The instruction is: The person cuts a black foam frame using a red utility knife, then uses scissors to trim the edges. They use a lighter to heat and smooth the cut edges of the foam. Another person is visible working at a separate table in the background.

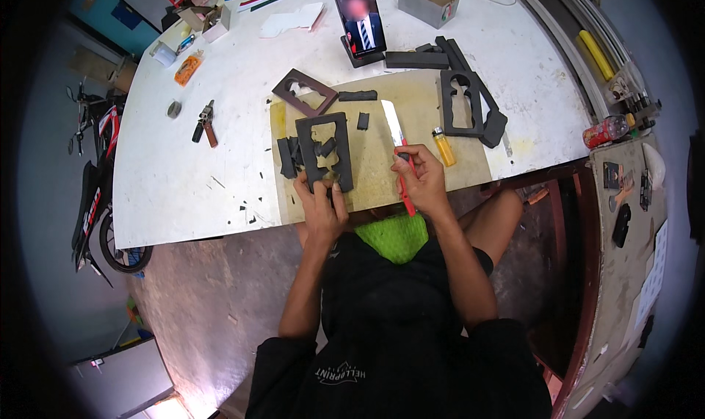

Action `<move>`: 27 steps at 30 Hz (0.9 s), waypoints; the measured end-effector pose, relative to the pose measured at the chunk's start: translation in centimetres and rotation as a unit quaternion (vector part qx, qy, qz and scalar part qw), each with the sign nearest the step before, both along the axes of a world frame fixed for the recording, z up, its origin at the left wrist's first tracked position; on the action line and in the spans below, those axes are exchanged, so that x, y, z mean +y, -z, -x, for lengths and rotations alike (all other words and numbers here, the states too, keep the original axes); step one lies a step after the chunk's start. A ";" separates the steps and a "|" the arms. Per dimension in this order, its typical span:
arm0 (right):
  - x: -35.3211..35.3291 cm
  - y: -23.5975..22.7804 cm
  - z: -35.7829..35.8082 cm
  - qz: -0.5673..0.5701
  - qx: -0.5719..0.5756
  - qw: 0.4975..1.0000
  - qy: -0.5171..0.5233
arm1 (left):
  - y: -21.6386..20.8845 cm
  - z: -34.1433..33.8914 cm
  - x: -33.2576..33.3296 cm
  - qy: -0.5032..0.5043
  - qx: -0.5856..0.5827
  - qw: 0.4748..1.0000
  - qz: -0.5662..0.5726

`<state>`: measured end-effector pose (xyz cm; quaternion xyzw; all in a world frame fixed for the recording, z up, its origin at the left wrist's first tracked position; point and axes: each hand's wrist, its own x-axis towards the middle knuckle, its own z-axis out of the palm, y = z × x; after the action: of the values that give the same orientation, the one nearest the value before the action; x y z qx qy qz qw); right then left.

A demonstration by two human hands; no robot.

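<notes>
Left hand: fingers grasping the near edge of a black foam frame on the tan cutting mat; black offcuts lie within its opening. Right hand: fingers closed round a red-handled knife above the mat. Beyond the mat: open-topped grey box, contents not discernible. Mat lies on a white table; motorbike stands far left of the mat.

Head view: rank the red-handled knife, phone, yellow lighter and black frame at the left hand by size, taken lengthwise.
1. Red-handled knife
2. Black frame and phone: too alike to rank; phone looks farther off
3. Yellow lighter
</notes>
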<state>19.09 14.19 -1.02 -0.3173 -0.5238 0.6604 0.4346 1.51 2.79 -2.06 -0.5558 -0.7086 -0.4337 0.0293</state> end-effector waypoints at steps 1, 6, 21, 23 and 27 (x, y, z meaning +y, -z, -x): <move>0.0 0.0 0.0 0.000 0.002 1.000 0.002 | 0.1 0.0 0.0 -0.001 0.004 1.000 -0.005; -0.2 0.1 0.2 -0.029 -0.037 0.999 -0.003 | 0.0 -0.2 0.0 -0.004 0.004 1.000 -0.019; 0.0 -0.4 0.8 -0.014 -0.077 0.997 0.004 | -0.2 0.2 -0.2 0.010 0.003 1.000 -0.022; 0.0 -0.7 0.9 -0.006 -0.085 0.996 0.008 | -0.2 0.2 -0.1 0.017 -0.016 1.000 -0.015; 0.0 -0.6 1.2 -0.013 -0.107 0.994 0.018 | -0.1 0.6 0.1 0.029 0.000 0.999 -0.019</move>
<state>17.90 14.22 -0.38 -0.3896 -0.5704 0.6079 0.3916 0.95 2.85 -1.91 -0.5753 -0.6840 -0.4476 0.0278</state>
